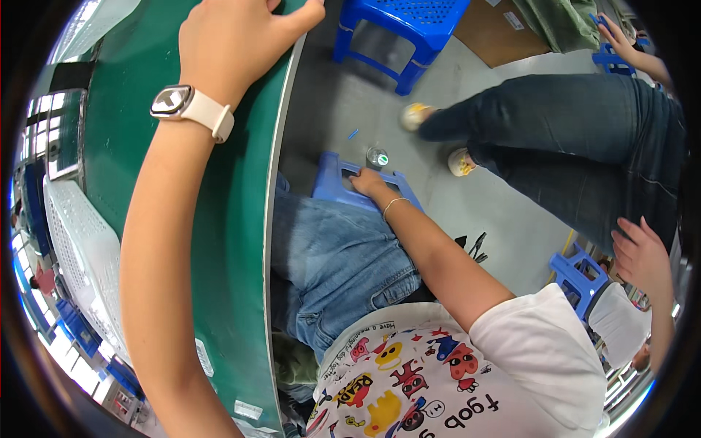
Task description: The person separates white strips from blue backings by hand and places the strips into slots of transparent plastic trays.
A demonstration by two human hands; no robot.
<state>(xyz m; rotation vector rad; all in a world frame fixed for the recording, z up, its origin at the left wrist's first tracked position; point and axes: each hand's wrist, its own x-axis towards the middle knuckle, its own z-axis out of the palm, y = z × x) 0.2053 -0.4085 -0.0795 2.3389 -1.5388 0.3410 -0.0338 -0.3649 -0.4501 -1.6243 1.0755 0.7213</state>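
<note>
My left hand [228, 40], with a pale-strapped smartwatch [174, 101] on its wrist, reaches over the green table [226, 219] near its right edge. Its thumb stretches out to the right; the other fingers are mostly cut off by the top of the picture. Down beside my jeans, my right hand [369, 182] is closed on the rim of a blue plastic stool [327, 175]. A thin bracelet circles that wrist. Just beyond the stool, a clear bottle or cup with a green-and-white mark [377, 157] is on the floor.
A second blue stool [409, 25] stands at the top, near a brown cardboard box [500, 33]. On the right is another person's dark-jeaned legs [555, 109] and a spread hand [644, 252]. White perforated baskets [84, 248] line the left. A small blue piece [353, 134] lies on the floor.
</note>
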